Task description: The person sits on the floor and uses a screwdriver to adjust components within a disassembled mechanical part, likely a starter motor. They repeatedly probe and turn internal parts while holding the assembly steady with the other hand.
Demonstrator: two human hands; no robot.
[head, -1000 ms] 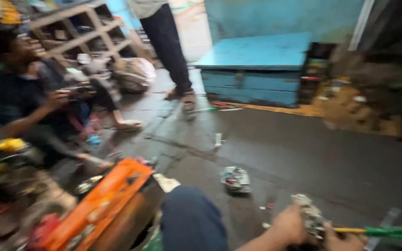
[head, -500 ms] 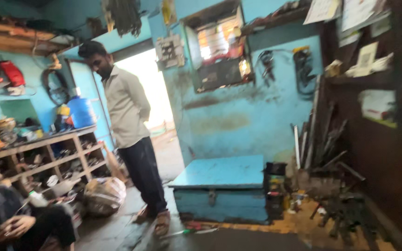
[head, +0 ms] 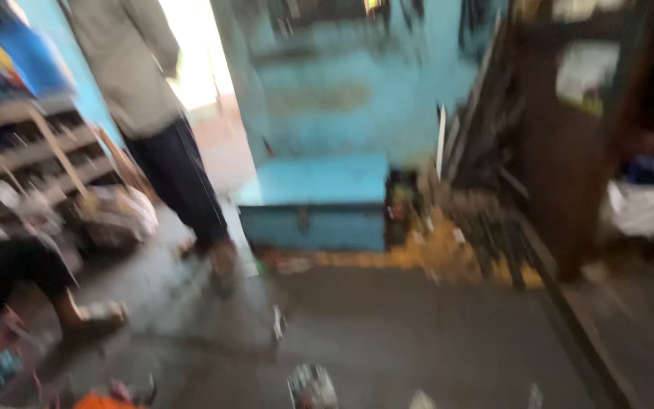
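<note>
Neither of my hands shows in the head view; the picture is blurred by motion. A blue metal trunk (head: pixel 313 203) sits on the grey floor (head: pixel 387 333) against the blue wall. A person in a grey shirt and dark trousers (head: pixel 162 144) stands to its left near the bright doorway. Another person sits at the far left edge, one sandalled foot (head: pixel 92 316) stretched out. A small crumpled metallic piece (head: pixel 312 386) lies at the bottom edge.
Wooden shelves (head: pixel 20 151) with clutter line the left wall, with a pale bundle (head: pixel 115 216) below them. Metal rods (head: pixel 478 129) lean beside a dark wooden cabinet (head: pixel 569 151) at right. Yellowish debris (head: pixel 433 254) lies by the trunk. A white cloth (head: pixel 649 208) rests at far right.
The view swung up from my hands and a green-handled tool to the wall and doorway, then dropped partway toward the floor. My hands have left the picture.
</note>
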